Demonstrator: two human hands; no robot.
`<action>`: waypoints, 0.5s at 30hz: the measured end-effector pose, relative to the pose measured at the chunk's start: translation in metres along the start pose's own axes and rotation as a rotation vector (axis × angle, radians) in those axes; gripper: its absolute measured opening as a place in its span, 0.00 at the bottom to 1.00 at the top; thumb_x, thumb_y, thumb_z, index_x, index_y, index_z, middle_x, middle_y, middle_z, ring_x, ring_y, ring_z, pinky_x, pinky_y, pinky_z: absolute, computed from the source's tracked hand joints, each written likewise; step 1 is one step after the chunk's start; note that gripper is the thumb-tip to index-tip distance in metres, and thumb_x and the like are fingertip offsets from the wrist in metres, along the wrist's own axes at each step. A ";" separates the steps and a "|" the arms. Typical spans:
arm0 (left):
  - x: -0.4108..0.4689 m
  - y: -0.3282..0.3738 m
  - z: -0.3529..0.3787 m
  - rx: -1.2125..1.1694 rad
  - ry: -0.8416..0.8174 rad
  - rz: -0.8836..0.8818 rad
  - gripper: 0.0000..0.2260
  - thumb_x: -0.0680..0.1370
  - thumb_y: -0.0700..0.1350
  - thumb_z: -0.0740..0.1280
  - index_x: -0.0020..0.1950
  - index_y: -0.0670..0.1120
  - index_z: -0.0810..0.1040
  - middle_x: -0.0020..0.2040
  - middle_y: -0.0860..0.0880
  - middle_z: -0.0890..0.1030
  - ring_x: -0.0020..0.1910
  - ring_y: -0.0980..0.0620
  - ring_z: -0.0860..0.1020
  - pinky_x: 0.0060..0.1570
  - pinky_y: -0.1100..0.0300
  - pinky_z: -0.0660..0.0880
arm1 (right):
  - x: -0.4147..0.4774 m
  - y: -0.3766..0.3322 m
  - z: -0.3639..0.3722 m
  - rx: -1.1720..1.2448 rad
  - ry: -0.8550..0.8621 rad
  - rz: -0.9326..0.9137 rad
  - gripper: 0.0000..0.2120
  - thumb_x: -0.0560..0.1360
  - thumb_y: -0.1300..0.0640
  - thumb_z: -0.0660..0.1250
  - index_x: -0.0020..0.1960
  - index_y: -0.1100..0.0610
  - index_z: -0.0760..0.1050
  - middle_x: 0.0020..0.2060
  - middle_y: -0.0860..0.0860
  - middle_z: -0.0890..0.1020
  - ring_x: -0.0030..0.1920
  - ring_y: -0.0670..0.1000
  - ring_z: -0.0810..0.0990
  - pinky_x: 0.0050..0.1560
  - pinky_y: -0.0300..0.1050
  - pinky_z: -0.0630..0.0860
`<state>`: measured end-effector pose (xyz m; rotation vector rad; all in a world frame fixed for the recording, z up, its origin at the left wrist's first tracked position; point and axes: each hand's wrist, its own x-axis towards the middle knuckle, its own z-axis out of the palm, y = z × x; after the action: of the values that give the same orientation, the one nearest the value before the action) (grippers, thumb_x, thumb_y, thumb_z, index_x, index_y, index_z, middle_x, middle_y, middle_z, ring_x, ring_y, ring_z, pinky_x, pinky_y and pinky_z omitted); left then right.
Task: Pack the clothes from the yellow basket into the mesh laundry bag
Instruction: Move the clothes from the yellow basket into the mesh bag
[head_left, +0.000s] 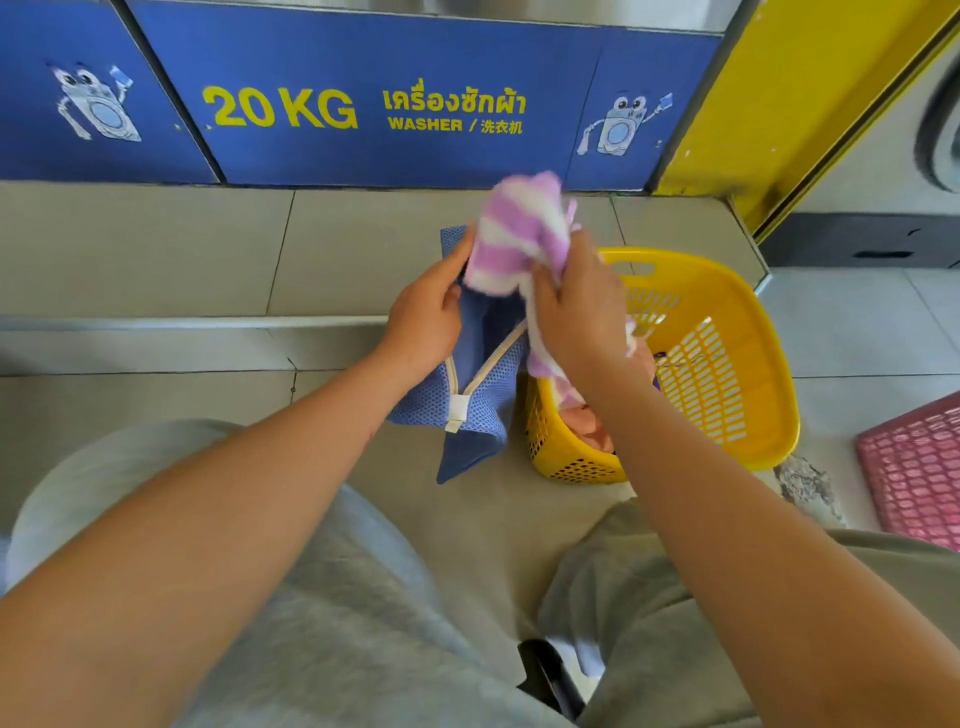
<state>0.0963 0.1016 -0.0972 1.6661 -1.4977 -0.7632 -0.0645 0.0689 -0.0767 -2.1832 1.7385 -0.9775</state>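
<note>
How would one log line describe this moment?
step: packing | left hand: holds mesh bag open | right hand: grips striped cloth over its mouth | yellow basket: clothes inside

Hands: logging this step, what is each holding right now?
Left hand: holds the mesh laundry bag by its rim.
Right hand: grips the purple-and-white striped cloth.

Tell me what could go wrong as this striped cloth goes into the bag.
1. Only the left hand holds the bag, by one edge of its mouth. The opening looks narrow, so the striped cloth may bunch there and slip to the floor.
2. The cloth's tail hangs below the right hand, over the basket. It could catch on the rim or drop back in.
</note>
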 end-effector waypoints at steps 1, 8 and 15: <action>0.000 -0.001 -0.003 -0.025 0.015 -0.024 0.26 0.80 0.35 0.53 0.75 0.57 0.60 0.72 0.49 0.70 0.69 0.47 0.70 0.59 0.61 0.68 | -0.006 0.002 0.008 -0.153 -0.142 -0.051 0.16 0.77 0.55 0.59 0.62 0.61 0.69 0.50 0.60 0.80 0.52 0.64 0.77 0.52 0.55 0.70; -0.002 -0.005 -0.014 -0.077 -0.007 -0.001 0.27 0.80 0.33 0.53 0.76 0.55 0.59 0.73 0.53 0.67 0.70 0.52 0.68 0.55 0.76 0.63 | -0.018 0.007 0.027 -0.704 -0.575 -0.503 0.22 0.75 0.54 0.62 0.69 0.47 0.69 0.67 0.48 0.74 0.71 0.57 0.62 0.68 0.60 0.54; -0.006 0.006 -0.010 0.015 -0.044 0.047 0.25 0.82 0.36 0.53 0.76 0.57 0.58 0.72 0.49 0.69 0.64 0.47 0.73 0.54 0.64 0.68 | -0.003 0.008 0.014 -0.108 -0.409 -0.031 0.25 0.73 0.35 0.51 0.57 0.45 0.77 0.54 0.46 0.81 0.62 0.52 0.74 0.68 0.57 0.58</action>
<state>0.1008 0.1088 -0.0867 1.6291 -1.5714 -0.7691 -0.0629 0.0656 -0.0926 -2.2784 1.5961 -0.4063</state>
